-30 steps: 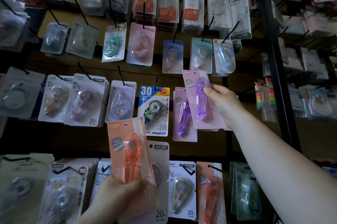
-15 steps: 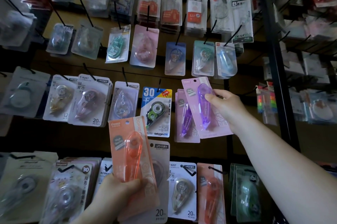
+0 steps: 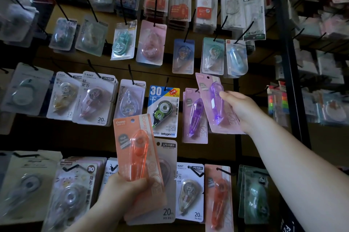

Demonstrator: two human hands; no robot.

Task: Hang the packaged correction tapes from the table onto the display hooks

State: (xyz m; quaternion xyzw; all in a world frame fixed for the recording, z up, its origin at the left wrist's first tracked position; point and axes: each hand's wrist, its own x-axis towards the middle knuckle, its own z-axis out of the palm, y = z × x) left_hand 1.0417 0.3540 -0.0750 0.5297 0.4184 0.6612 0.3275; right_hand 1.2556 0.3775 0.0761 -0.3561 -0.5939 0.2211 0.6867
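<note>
Right hand: The right hand (image 3: 239, 108) is up at the middle row of the rack. Its fingers (image 3: 225, 94) are curled on the purple correction tape pack (image 3: 214, 103), thumb on the front.
Purple pack in hand: It is tilted, with its top leaning left. The hole at its top is not on any hook. It covers part of a second purple pack (image 3: 194, 116), which hangs on the rack.
Left hand: The left hand (image 3: 122, 192) is lower, in front of the bottom row. Its fingers grip the bottom of the orange correction tape pack (image 3: 136, 148).
Orange pack in hand: It stands almost upright, and its hole is free too.
Grey pack: A grey pack marked 20m (image 3: 168, 184) sits right behind the orange one. I cannot tell if the hand holds it as well.
Hooks: Black hooks (image 3: 130, 73) stick out in rows, with many tape packs on them.
Near packs: A blue pack with a big 30 (image 3: 164, 108) hangs between the two held packs. Another orange pack (image 3: 219, 194) hangs in the bottom row.
</note>
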